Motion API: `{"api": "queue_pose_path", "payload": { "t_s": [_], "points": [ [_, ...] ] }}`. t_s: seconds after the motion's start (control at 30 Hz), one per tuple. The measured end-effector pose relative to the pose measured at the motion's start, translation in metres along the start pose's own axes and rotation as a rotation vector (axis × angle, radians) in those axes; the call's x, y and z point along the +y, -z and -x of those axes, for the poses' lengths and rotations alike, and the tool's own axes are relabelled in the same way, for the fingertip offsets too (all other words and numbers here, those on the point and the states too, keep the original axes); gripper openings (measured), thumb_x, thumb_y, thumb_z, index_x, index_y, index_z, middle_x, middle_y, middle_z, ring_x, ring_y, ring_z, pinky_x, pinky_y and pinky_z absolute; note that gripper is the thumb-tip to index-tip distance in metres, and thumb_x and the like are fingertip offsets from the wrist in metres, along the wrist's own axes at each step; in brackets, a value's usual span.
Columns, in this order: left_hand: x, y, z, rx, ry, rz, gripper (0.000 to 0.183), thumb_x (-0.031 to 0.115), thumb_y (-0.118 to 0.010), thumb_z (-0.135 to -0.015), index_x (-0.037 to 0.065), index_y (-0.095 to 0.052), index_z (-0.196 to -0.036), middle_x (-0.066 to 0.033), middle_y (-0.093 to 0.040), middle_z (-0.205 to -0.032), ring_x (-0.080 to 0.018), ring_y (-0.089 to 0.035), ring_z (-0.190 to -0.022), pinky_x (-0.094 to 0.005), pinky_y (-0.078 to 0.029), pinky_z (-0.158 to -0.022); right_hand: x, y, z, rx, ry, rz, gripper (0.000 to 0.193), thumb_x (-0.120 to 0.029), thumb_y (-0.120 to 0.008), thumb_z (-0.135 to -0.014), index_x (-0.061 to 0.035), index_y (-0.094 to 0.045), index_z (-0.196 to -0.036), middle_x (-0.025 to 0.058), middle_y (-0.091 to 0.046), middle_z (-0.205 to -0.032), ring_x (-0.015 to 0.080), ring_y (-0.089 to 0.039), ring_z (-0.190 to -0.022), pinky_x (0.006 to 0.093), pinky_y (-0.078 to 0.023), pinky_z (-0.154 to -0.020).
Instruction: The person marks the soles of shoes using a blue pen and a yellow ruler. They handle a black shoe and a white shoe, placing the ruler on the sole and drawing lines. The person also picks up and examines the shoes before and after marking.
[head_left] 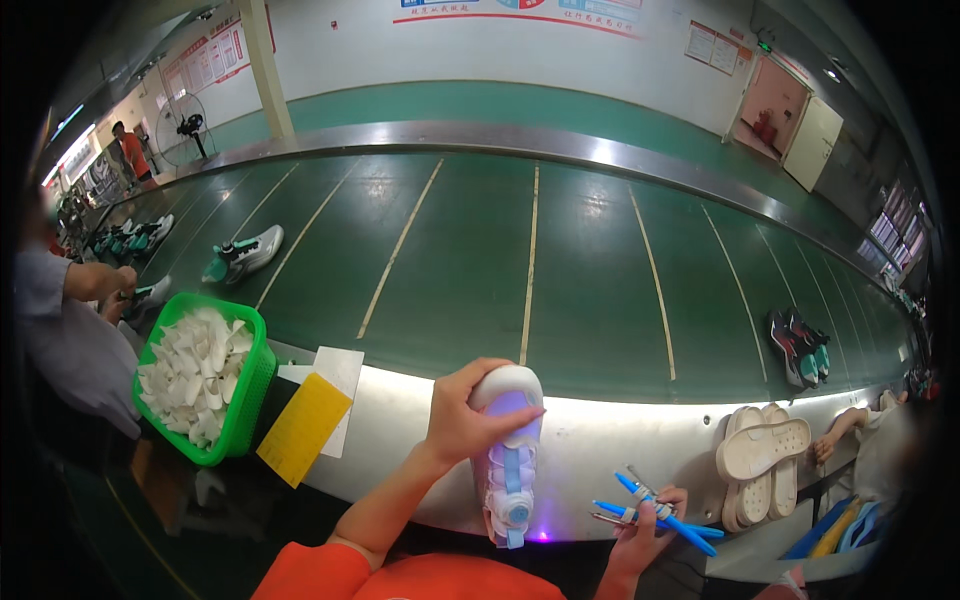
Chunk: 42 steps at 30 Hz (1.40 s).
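Note:
My left hand (465,410) is closed around the far, rounded white end of a pale shoe (512,480), its thumb laid across the top. The shoe has light blue straps and a round piece near its closest end. A violet glow falls on its upper, and a small violet spot shows on the metal edge beside it. To the right, my right hand (652,525) grips several blue pen-like tools (630,488) with metal tips, crossing each other at different angles. The tools are apart from the shoe.
A green conveyor belt (450,260) runs behind a metal ledge (600,430). On the left stand a green basket (262,385) of white pieces, a yellow card (305,430) and a co-worker. Shoes (795,345) ride the belt; cream soles (765,450) lie near another person's hand (828,440).

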<state>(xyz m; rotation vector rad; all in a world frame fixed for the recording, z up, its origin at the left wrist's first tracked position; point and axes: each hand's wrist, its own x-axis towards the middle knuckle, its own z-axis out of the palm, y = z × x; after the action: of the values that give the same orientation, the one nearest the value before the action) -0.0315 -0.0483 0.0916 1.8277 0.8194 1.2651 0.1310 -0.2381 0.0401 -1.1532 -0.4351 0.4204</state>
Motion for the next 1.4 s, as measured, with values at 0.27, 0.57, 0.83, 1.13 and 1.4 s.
{"api": "queue_pose_path", "payload": {
  "t_s": [0.27,0.57,0.83,1.13,1.4],
  "points": [
    [0.014,0.001,0.017,-0.050,-0.021,0.018,0.044,0.014,-0.084,-0.059,0.001,-0.063,-0.096,-0.0075,-0.067,-0.085,-0.0137,-0.065,-0.076,-0.0257,-0.053,-0.069,0.010,0.000,0.004,-0.020,-0.113,-0.030,0.026,-0.015,-0.060,-0.078,-0.0084,-0.039,-0.091,0.0019,-0.037,-0.084,0.0065,-0.041,-0.051,0.0189,-0.036,-0.033],
    [0.049,-0.001,0.041,-0.201,-0.282,0.030,0.044,0.007,-0.085,-0.056,0.003,-0.063,-0.094,-0.0096,-0.068,-0.083,-0.0170,-0.067,-0.072,-0.0248,-0.053,-0.066,-0.028,-0.024,0.004,-0.034,0.314,0.062,0.040,-0.033,-0.064,-0.077,-0.0095,-0.033,-0.087,0.0015,-0.033,-0.078,0.0060,-0.038,-0.050,0.0190,-0.036,-0.031],
    [0.050,-0.004,0.042,-0.191,-0.301,0.008,0.042,0.012,-0.083,-0.060,0.004,-0.064,-0.096,-0.0093,-0.068,-0.084,-0.0196,-0.067,-0.072,-0.0252,-0.053,-0.064,-0.062,-0.029,0.011,-0.484,0.794,0.052,0.039,-0.002,-0.073,-0.069,-0.0073,-0.037,-0.084,0.0071,-0.045,-0.074,0.0160,-0.052,-0.051,0.0250,-0.044,-0.043],
    [0.047,-0.003,0.041,-0.243,-0.307,0.016,0.044,0.012,-0.083,-0.059,0.003,-0.063,-0.097,-0.0104,-0.068,-0.090,-0.0215,-0.068,-0.076,-0.0262,-0.053,-0.066,-0.046,-0.048,0.004,-0.581,0.965,-0.053,0.036,0.001,-0.072,-0.067,-0.0050,-0.041,-0.084,0.0071,-0.044,-0.077,0.0156,-0.053,-0.050,0.0247,-0.049,-0.044],
    [0.045,-0.004,0.041,-0.250,-0.318,0.029,0.043,0.011,-0.083,-0.059,0.004,-0.063,-0.097,-0.0099,-0.068,-0.090,-0.0212,-0.068,-0.077,-0.0260,-0.053,-0.067,-0.060,-0.045,0.018,-0.449,0.920,0.338,0.042,-0.005,-0.075,-0.069,-0.0122,-0.039,-0.087,0.0038,-0.043,-0.084,0.0162,-0.055,-0.052,0.0232,-0.050,-0.046]
  ]
}}
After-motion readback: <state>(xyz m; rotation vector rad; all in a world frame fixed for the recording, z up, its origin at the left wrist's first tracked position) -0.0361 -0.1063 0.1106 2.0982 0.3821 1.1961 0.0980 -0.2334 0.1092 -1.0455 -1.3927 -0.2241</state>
